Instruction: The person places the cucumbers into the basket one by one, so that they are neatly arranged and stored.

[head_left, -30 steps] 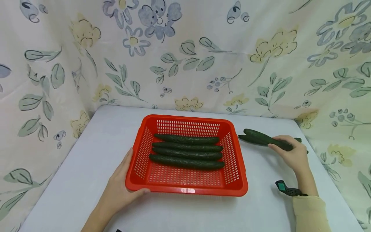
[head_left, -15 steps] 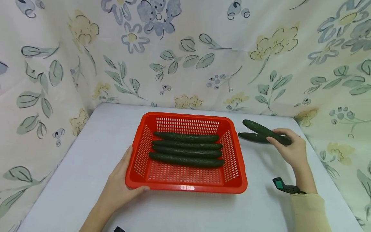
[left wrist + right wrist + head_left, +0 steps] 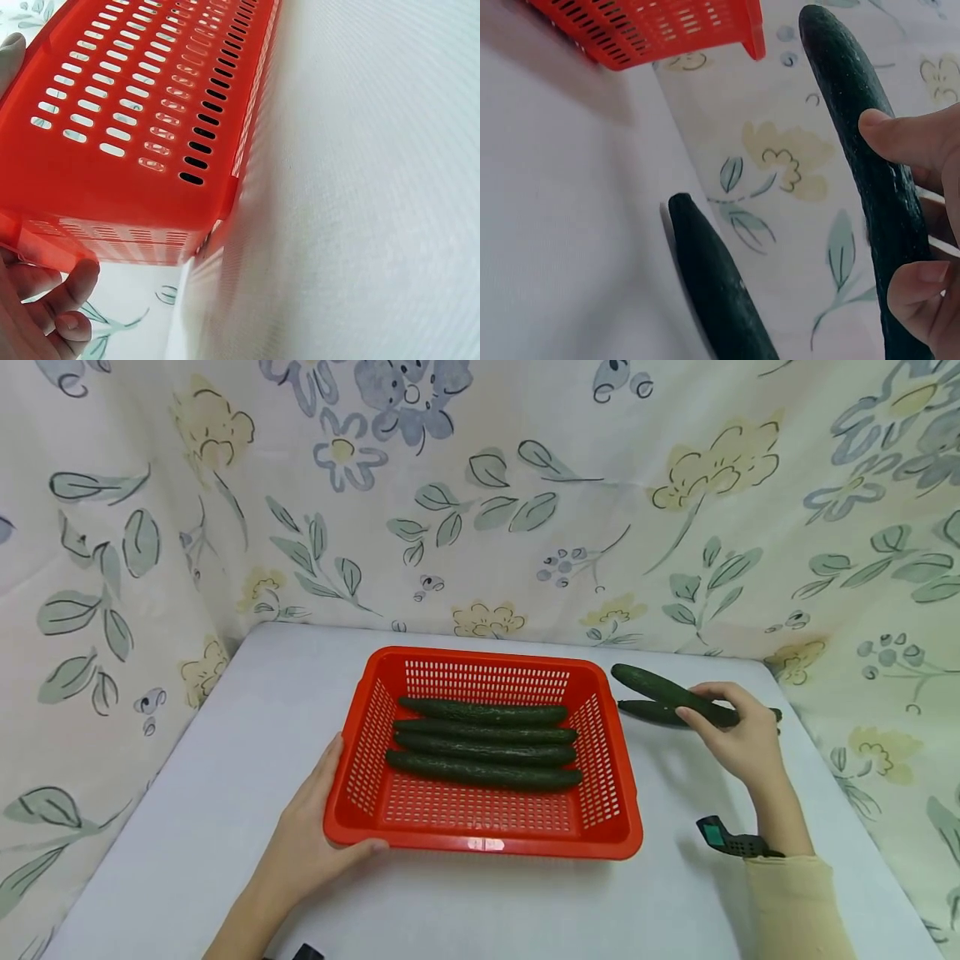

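Note:
In the head view, a red basket [image 3: 483, 844] with slotted walls holds several cucumbers [image 3: 483, 772], lying side by side. My left hand [image 3: 306, 839] grips its near left corner, thumb along the front rim. The left wrist view shows curled fingers [image 3: 66, 300] at the rim beside the slotted wall. Right of the basket, my right hand [image 3: 738, 739] holds a cucumber [image 3: 651, 686] between thumb and fingers, its far end raised and tilted toward the basket. Below it, at least one more cucumber [image 3: 654, 712] lies on the table, partly hidden by the hand.
The table [image 3: 525, 910] has a white cover. Floral cloth [image 3: 480, 527] hangs behind it and at both sides. A dark wrist strap [image 3: 738, 841] sits on my right wrist, above a pale yellow sleeve [image 3: 795, 902].
My right hand has lifted the cucumber off the one beneath it and moved it slightly left, toward the basket. The left hand stays at the basket's corner.

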`<state>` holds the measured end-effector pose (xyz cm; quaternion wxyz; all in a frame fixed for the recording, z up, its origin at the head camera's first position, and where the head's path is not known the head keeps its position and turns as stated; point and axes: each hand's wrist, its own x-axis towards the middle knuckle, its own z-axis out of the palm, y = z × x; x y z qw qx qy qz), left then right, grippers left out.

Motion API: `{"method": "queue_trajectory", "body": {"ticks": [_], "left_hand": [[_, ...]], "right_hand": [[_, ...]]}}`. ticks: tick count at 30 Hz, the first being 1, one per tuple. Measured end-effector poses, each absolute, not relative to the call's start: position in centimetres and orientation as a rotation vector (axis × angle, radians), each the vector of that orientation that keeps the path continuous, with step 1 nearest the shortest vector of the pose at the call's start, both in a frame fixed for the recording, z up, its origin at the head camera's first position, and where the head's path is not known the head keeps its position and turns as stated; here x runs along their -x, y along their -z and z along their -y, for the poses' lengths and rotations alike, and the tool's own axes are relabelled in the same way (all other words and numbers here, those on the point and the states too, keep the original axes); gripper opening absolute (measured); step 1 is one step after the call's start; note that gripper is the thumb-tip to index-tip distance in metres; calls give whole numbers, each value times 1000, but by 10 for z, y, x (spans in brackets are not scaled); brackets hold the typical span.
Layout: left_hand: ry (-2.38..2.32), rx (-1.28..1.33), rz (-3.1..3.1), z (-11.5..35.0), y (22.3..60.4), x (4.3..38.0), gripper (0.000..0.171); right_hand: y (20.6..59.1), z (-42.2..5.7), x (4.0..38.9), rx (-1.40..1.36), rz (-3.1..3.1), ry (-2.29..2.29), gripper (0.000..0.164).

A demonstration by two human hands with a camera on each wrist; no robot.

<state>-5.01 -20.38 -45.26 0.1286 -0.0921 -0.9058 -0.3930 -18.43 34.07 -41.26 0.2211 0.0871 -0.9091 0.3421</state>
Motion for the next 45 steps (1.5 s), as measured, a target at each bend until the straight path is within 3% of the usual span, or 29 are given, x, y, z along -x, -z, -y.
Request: {"method": "queue_trajectory", "body": {"ticks": [25, 45], "left_hand": [[1141, 258, 2640, 204, 451, 49, 141], [1156, 274, 2615, 202, 451, 50, 139]], "right_hand": [[352, -262, 210, -769, 2522, -801, 32], [322, -178, 215, -932, 2583, -927, 29]]}}
